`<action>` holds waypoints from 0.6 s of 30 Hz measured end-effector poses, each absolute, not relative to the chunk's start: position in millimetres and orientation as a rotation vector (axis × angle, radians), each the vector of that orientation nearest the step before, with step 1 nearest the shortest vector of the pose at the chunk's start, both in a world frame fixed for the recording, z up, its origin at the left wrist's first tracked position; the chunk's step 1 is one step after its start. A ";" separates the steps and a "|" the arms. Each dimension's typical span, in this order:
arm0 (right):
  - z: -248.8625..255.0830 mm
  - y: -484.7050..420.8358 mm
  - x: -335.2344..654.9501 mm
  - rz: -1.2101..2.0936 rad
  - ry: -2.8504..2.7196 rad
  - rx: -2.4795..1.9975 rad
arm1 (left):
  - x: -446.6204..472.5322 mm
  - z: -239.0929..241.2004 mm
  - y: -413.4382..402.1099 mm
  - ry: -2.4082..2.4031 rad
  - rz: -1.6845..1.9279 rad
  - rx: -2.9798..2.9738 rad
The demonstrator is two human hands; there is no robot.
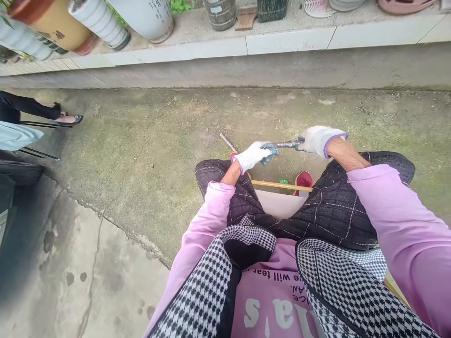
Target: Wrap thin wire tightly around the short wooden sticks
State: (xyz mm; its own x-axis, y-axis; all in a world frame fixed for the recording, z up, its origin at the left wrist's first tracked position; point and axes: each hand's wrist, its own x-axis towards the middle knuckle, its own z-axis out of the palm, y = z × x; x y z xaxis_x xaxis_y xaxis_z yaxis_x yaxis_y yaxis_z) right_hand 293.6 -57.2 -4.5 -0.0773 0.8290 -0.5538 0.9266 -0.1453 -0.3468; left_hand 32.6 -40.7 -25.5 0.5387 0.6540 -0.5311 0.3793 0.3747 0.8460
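While your gloved left hand (254, 156) has its grip closed around one end of a dark, silvery rod (287, 144), your gloved right hand (319, 140) grasps the other. The rod spans the gap between them, above the concrete floor (141, 141).

The gloves (251, 156) are matt cloth, the ground (134, 155) rough concrete, the ledge tiles (289, 41) smooth.

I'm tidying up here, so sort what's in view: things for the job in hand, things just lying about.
Likely the job: rod, held by left hand and right hand; gloves.
Probably just lying about: yellow pot, big white pot, wooden block on the ledge; green scrap.
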 end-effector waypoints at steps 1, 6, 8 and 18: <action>-1.9 -52.4 294.9 -0.982 1.961 2.086 | 33.3 -26.7 -41.7 1.038 0.201 1.226; 20.4 -51.1 295.8 -1.596 1.886 2.440 | 35.2 -34.9 -41.2 1.025 0.180 1.188; 28.2 -58.2 296.6 -2.009 1.874 2.408 | 35.0 -36.6 -38.8 1.049 0.215 1.184; 8.8 -71.2 287.1 -1.221 1.939 1.689 | 29.0 -28.4 -32.7 1.118 0.260 1.244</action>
State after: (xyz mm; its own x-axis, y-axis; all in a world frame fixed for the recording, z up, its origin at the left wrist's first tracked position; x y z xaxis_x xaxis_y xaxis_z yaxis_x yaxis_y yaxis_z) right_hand 287.1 -71.2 8.8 -0.2676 0.6661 -0.6962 0.9156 -0.0491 -0.3990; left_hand 29.0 -32.7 -28.4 0.4842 0.6970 -0.5289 0.3918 0.3678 0.8434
